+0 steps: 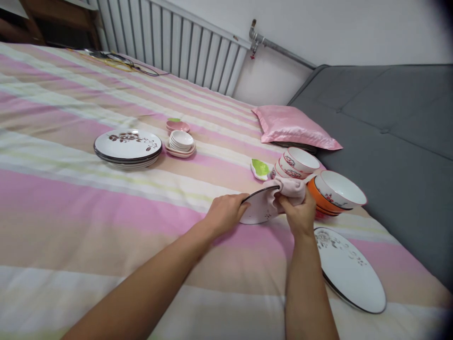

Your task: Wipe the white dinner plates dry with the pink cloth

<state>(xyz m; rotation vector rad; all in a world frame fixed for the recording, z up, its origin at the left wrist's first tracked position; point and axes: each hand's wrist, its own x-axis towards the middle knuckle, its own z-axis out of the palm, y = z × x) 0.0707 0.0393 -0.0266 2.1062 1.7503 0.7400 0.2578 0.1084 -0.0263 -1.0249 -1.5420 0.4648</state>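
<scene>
A white plate (258, 210) with a dark rim is held tilted above the striped bed sheet. My left hand (228, 212) grips its left edge, thumb on the face. At the plate's right edge, my right hand (299, 210) is closed on a pale pink cloth (292, 188), which is folded over the rim and hides that part of it. Just right of my right forearm lie white plates (350, 269) with a brown flower pattern. Beyond my right hand are nested bowls (341, 189), white on top with orange below.
A stack of flowered plates (127, 146) stands on the left, beside small white and pink dishes (182, 140). Past my hands are a leaf-shaped dish (260, 169) and stacked white bowls (299, 160). A pink pillow (293, 123) rests by the grey headboard (385, 113); cables (127, 63) lie far off.
</scene>
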